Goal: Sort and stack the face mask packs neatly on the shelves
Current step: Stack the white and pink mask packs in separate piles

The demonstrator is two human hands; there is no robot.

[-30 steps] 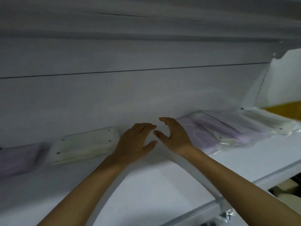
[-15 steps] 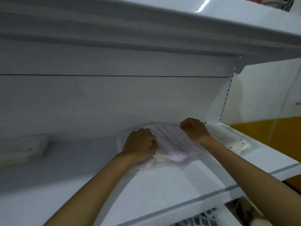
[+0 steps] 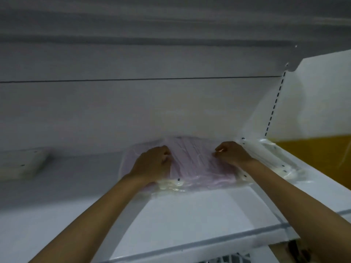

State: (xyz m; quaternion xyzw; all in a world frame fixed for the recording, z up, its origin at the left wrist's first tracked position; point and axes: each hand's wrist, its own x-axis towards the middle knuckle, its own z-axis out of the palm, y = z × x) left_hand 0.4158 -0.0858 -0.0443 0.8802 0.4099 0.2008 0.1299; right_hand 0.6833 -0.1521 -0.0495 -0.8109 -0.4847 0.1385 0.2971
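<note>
A purple face mask pack (image 3: 195, 162) in clear plastic lies on top of other packs at the back of the white shelf (image 3: 190, 221). My left hand (image 3: 152, 166) grips its left side with curled fingers. My right hand (image 3: 230, 153) pinches its right side. A pale yellowish-white pack (image 3: 171, 185) shows under the purple one at the front. Further white packs (image 3: 273, 162) lie to the right, against the shelf's end.
A separate white mask pack (image 3: 22, 164) sits at the far left against the back panel. A shelf board hangs overhead. A slotted upright (image 3: 275, 103) and a white and yellow wall (image 3: 313, 149) stand at the right. The shelf's front edge (image 3: 209, 242) runs below my arms.
A second ago both hands hovered open over bare shelf. They then moved right onto the purple pack and took hold of it. Since half a second ago the grip looks unchanged.
</note>
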